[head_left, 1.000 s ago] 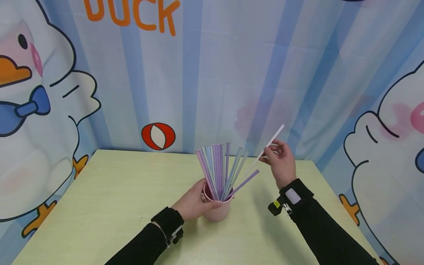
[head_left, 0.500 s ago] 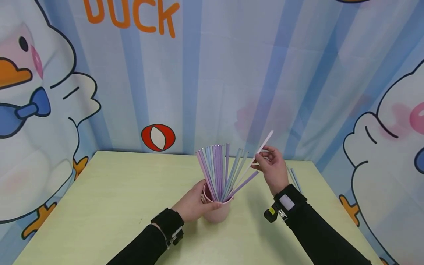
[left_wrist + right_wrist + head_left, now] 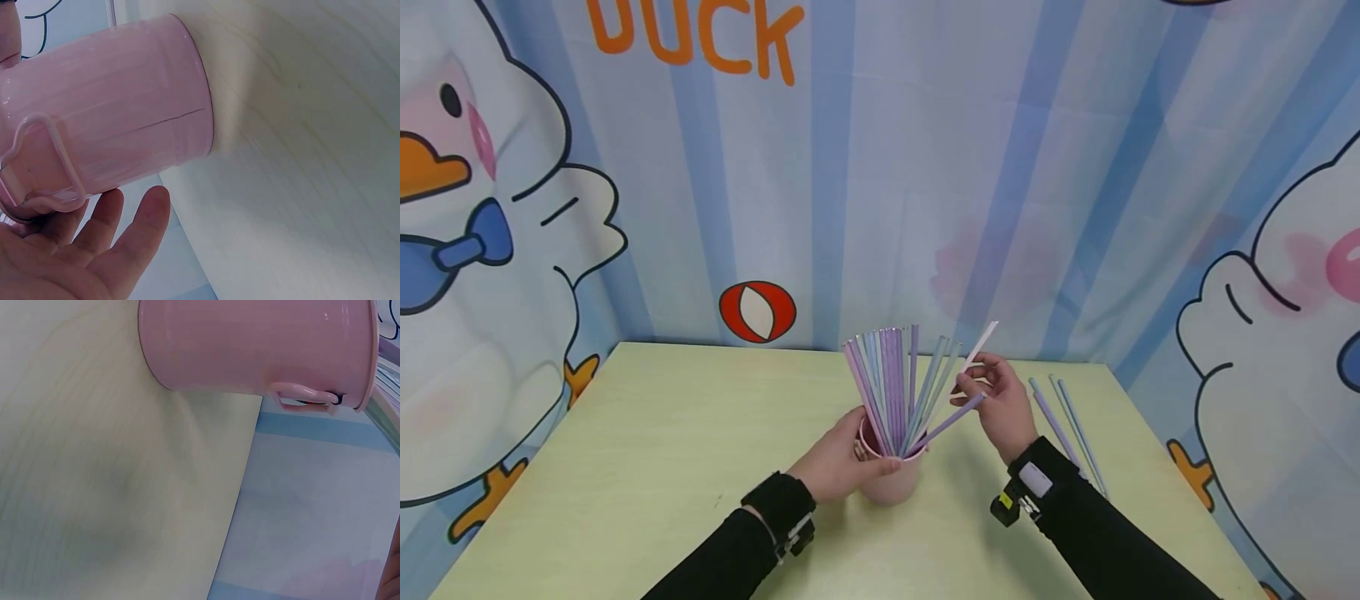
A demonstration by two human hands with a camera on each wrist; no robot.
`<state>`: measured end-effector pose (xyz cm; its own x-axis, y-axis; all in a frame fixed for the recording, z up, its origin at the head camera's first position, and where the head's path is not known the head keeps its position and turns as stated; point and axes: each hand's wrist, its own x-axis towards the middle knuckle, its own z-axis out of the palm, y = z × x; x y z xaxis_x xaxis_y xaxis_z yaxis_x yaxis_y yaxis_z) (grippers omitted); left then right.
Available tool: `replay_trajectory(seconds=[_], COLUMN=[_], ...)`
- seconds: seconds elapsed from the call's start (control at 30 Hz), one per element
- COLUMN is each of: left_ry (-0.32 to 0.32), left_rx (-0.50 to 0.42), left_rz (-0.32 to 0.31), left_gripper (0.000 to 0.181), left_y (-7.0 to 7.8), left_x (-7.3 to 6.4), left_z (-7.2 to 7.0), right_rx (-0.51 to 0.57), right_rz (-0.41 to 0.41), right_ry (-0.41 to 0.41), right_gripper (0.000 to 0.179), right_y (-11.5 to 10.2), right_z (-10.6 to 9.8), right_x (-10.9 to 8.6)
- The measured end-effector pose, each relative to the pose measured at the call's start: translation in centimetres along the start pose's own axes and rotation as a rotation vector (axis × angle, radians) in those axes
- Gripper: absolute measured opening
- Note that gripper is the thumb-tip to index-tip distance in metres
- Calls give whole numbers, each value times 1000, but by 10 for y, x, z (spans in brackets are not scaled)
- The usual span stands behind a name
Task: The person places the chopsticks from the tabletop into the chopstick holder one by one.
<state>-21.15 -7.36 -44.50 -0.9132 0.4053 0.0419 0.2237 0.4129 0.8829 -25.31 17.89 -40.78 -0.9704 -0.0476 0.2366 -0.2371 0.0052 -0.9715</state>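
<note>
A small pink metal bucket stands upright on the table, filled with several purple, blue and pale green straws. My left hand grips its rim on the left, thumb across the front. The left wrist view shows the bucket's side and a loop handle near the fingers. Between thumb and fingertips my right hand pinches a pale pink straw, tilted, with its lower part down among the others. One purple straw leans far out to the right. The right wrist view shows mostly the bucket.
Several loose straws, one purple and others blue-green, lie on the pale wooden table right of my right wrist, partly under the sleeve. A blue striped duck-print curtain hangs close behind the table's back edge.
My right hand has moved left and down, bringing the pale pink straw into the bucket. The loose straws on the right have come into sight from behind that arm. My left hand stays put.
</note>
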Motion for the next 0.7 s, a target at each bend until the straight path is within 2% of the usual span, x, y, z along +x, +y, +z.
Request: replay_trajectory(seconds=[0.23, 0.5, 0.7], left_ry=[-1, 2, 11], left_rx=[-17, 0, 15], left_rz=[8, 13, 53], left_gripper=[86, 87, 84], left_y=[-1, -3, -3], left_x=[-1, 1, 0], left_z=[0, 1, 2], right_rx=[-30, -114, -102], right_rz=[-19, 17, -8], right_ry=[-45, -43, -92], right_gripper=[37, 35, 35], right_y=[7, 12, 17], right_z=[5, 6, 1], right_x=[-6, -12, -19])
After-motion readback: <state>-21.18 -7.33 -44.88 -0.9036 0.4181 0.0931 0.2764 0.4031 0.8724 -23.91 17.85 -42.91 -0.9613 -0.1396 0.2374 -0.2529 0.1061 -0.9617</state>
